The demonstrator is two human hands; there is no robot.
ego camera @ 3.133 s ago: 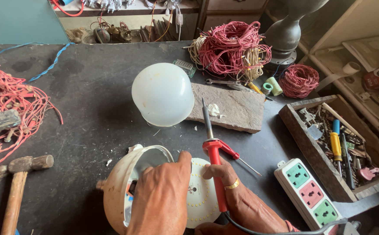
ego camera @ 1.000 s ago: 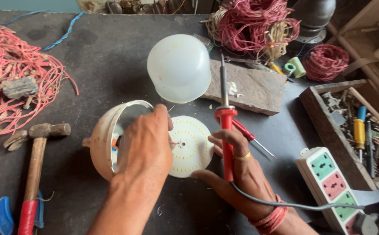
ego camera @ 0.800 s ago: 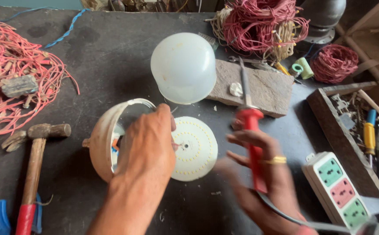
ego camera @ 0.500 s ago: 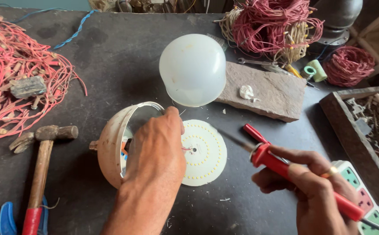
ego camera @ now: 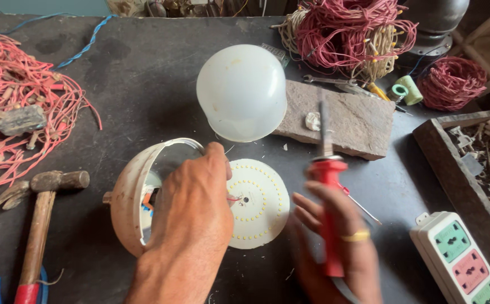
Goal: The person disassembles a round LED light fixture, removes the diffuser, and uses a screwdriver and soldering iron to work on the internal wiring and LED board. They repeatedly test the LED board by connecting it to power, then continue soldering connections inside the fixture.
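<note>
The right hand [ego camera: 335,247] grips a red-handled soldering iron [ego camera: 326,191] upright at centre-right, tip pointing up-frame. The round LED board [ego camera: 259,205] lies just left of it, pinched by the left hand [ego camera: 191,208].

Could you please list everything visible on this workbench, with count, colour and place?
round white LED disc: one, white with yellow dots, centre
white bulb housing shell: one, off-white, left of the disc
frosted dome cover: one, white, above the disc
red-handled soldering iron: one, red, right of the disc
flat stone slab: one, brown, upper centre
wire tangles: several, red, top and left
wooden-handled hammer: one, brown, left
power strip: one, white, lower right
wooden tool tray: one, brown, right
left hand: on the shell and disc
right hand: holds the iron
</note>
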